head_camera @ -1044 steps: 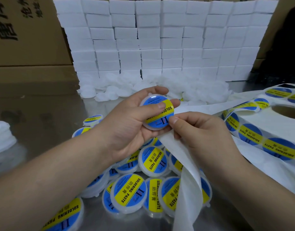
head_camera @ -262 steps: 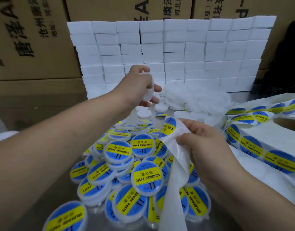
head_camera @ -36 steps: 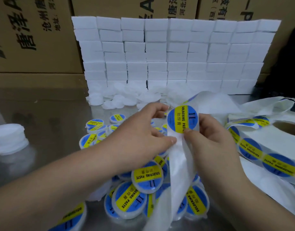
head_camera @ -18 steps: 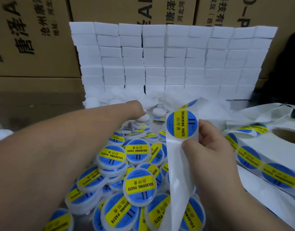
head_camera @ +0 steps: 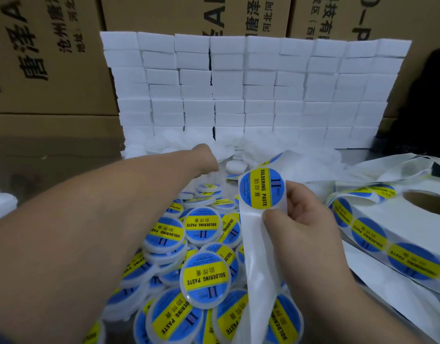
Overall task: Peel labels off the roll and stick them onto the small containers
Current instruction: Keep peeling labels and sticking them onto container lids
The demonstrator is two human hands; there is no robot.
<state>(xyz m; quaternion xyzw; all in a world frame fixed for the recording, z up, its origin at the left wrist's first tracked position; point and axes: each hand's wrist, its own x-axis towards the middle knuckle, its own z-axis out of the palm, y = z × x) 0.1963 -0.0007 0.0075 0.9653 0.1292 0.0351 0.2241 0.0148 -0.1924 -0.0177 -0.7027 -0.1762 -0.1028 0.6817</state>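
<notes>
Reaching far with the left hand [head_camera: 204, 158], grip impossible to tell, take one bare container [head_camera: 235, 167] cleanly, pinching the strip [head_camera: 253, 256] in the right hand [head_camera: 303, 227] just under the raised label [head_camera: 261, 188].

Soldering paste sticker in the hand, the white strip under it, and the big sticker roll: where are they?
soldering paste label [head_camera: 262, 188], head view, its yellow band.
backing strip [head_camera: 253, 256], head view, bare stretch below the label.
label roll [head_camera: 393, 214], head view, its white top face.
</notes>
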